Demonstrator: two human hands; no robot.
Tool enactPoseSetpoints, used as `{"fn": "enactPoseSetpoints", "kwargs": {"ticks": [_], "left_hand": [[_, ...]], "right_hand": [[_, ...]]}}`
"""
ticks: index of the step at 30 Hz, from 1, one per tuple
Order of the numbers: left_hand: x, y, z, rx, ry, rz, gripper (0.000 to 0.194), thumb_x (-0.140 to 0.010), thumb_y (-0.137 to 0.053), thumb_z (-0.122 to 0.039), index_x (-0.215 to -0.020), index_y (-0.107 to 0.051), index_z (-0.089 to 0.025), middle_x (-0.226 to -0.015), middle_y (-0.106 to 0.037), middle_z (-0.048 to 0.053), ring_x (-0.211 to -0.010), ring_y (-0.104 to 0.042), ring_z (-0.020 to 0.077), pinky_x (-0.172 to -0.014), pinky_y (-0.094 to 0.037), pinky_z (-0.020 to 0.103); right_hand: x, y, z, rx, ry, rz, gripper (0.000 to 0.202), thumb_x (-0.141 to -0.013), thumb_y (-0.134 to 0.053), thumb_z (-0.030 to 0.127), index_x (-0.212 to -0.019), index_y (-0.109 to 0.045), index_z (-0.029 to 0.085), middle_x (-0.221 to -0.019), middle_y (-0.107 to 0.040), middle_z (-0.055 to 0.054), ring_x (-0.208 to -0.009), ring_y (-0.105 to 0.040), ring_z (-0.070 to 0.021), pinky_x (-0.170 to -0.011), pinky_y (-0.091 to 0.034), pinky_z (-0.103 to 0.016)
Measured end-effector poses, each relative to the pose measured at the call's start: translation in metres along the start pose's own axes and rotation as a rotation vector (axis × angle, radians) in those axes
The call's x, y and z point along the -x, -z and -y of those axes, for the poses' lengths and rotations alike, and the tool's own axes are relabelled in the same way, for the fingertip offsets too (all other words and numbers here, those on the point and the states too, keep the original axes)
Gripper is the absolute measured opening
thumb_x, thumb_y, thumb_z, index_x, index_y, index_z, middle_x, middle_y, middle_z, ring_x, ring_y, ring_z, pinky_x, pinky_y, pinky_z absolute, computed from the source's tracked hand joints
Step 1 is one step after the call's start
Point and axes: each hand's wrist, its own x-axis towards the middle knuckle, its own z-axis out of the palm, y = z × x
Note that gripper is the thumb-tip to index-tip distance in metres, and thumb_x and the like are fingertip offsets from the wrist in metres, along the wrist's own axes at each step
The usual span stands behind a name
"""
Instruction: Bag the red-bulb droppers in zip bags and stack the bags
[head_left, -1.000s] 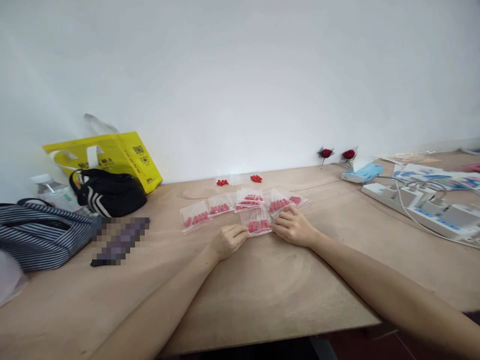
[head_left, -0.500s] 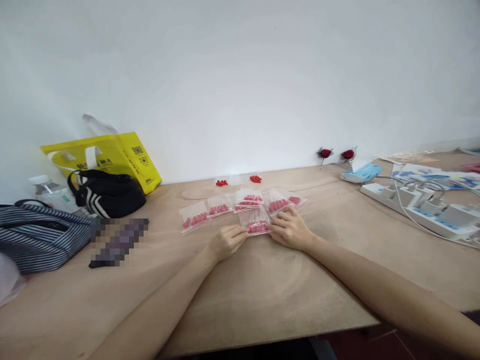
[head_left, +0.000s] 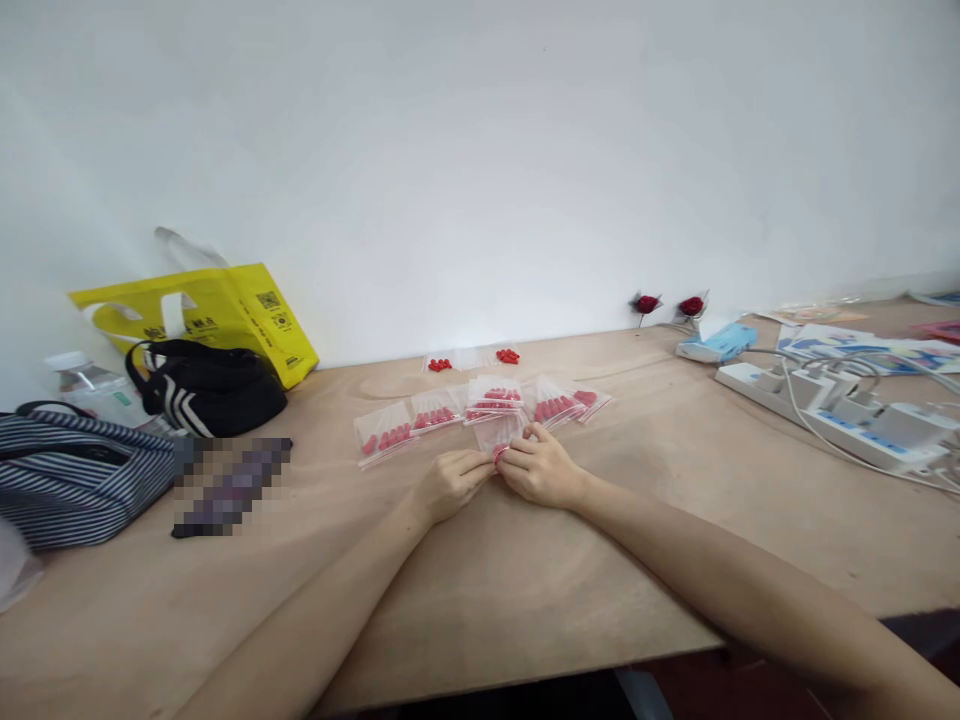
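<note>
— since a second ago both hands have drawn together: the right hand has slid left off the flat packet it was pressing and now meets the left hand just below frame centre, with the small clear bag pinched up between them.

— so it's off the table?

— its near edge is, i'd judge; the far part looks to lie on the plywood table yet. left fingers are curled closed on the bag's left edge, right fingers bent in on its right edge — neither palm open. that reads to me as working the bag's mouth rather than flattening it.

— what's it made of?

— thin glossy film, soft and crinkly, with small red capsule-shaped pieces inside. the board under it is pale, matte, with faint grain rings.

— and farther back?

— just beyond the hands, a row of like bags overlapping across the centre. then two loose heaps of red pieces near the wall. at left, a striped fabric bag, a black pouch, a stiff yellow bag. at right, white power strips with cables, and two red roses against the white wall.
</note>
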Motion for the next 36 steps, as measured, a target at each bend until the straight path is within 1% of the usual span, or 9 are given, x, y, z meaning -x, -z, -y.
{"fn": "enactPoseSetpoints", "kwargs": {"ticks": [5, 10, 15, 19, 23, 26, 28, 32, 36], "left_hand": [[0.001, 0.003, 0.000, 0.008, -0.013, -0.012, 0.019, -0.080, -0.042, -0.010, -0.080, -0.060, -0.016, -0.076, -0.067, 0.003, -0.068, -0.061, 0.0115, -0.064, -0.052, 0.024], [0.003, 0.006, 0.000, 0.064, 0.051, 0.014, 0.015, -0.080, -0.046, -0.012, -0.078, -0.061, -0.017, -0.076, -0.067, 0.002, -0.067, -0.061, 0.0103, -0.064, -0.052, 0.022], [0.006, 0.010, 0.000, 0.096, 0.089, 0.021, 0.013, -0.079, -0.049, -0.013, -0.079, -0.061, -0.017, -0.077, -0.067, 0.003, -0.069, -0.062, 0.0113, -0.064, -0.052, 0.023], [0.011, 0.015, 0.001, 0.153, 0.131, 0.057, 0.013, -0.079, -0.048, -0.014, -0.075, -0.060, -0.017, -0.075, -0.066, 0.002, -0.066, -0.061, 0.0103, -0.062, -0.050, 0.021], [0.009, 0.022, -0.002, 0.194, 0.258, 0.135, 0.008, -0.074, -0.053, -0.023, -0.073, -0.059, -0.017, -0.072, -0.062, 0.004, -0.068, -0.059, 0.0134, -0.062, -0.050, 0.024], [0.004, 0.021, -0.007, 0.154, 0.409, 0.178, 0.029, -0.069, -0.058, -0.032, -0.092, -0.057, -0.015, -0.089, -0.061, 0.009, -0.086, -0.057, 0.0201, -0.076, -0.049, 0.033], [0.001, 0.016, -0.010, 0.141, 0.459, 0.206, 0.039, -0.071, -0.056, -0.032, -0.106, -0.052, -0.016, -0.107, -0.056, 0.012, -0.101, -0.052, 0.0227, -0.086, -0.045, 0.037], [0.000, 0.003, -0.014, 0.226, 0.493, 0.274, 0.029, -0.081, -0.044, -0.027, -0.107, -0.056, -0.021, -0.118, -0.051, 0.008, -0.108, -0.048, 0.0215, -0.090, -0.042, 0.039], [0.000, 0.008, -0.011, 0.404, 0.676, 0.184, 0.027, -0.083, -0.041, -0.029, -0.102, -0.059, -0.021, -0.112, -0.057, 0.007, -0.106, -0.051, 0.0201, -0.092, -0.041, 0.040]], "right_hand": [[0.009, 0.008, -0.006, 0.055, 0.025, 0.034, 0.025, -0.083, -0.040, 0.012, -0.062, -0.052, 0.015, -0.060, -0.051, 0.001, -0.062, -0.037, -0.0110, -0.065, -0.023, -0.031], [0.024, 0.017, -0.019, 0.134, -0.012, 0.145, 0.022, -0.084, -0.037, 0.011, -0.070, -0.054, 0.014, -0.064, -0.052, -0.002, -0.063, -0.038, -0.0123, -0.066, -0.023, -0.032], [0.026, 0.019, -0.026, 0.154, -0.039, 0.262, 0.026, -0.086, -0.036, 0.017, -0.065, -0.052, 0.015, -0.064, -0.052, -0.003, -0.064, -0.039, -0.0139, -0.066, -0.022, -0.033], [0.027, 0.019, -0.027, 0.112, -0.025, 0.263, 0.029, -0.087, -0.036, 0.023, -0.063, -0.050, 0.015, -0.061, -0.052, -0.002, -0.063, -0.039, -0.0135, -0.068, -0.022, -0.033], [0.027, 0.019, -0.025, 0.059, -0.029, 0.196, 0.035, -0.088, -0.036, 0.031, -0.060, -0.049, 0.015, -0.058, -0.051, -0.001, -0.061, -0.039, -0.0127, -0.067, -0.023, -0.031], [0.026, 0.019, -0.022, 0.008, -0.048, 0.178, 0.034, -0.088, -0.036, 0.032, -0.061, -0.050, 0.015, -0.059, -0.051, 0.000, -0.061, -0.040, -0.0124, -0.066, -0.024, -0.030], [0.025, 0.020, -0.020, -0.032, -0.094, 0.177, 0.032, -0.086, -0.037, 0.035, -0.063, -0.050, 0.016, -0.060, -0.052, -0.001, -0.063, -0.042, -0.0129, -0.067, -0.024, -0.030], [0.027, 0.020, -0.020, -0.122, -0.205, 0.204, 0.027, -0.081, -0.043, 0.041, -0.076, -0.052, 0.016, -0.068, -0.054, -0.002, -0.069, -0.046, -0.0144, -0.068, -0.026, -0.030], [0.031, 0.020, -0.024, -0.179, -0.258, 0.199, 0.020, -0.080, -0.046, 0.035, -0.084, -0.052, 0.016, -0.076, -0.056, -0.003, -0.075, -0.048, -0.0149, -0.068, -0.027, -0.029]]}}
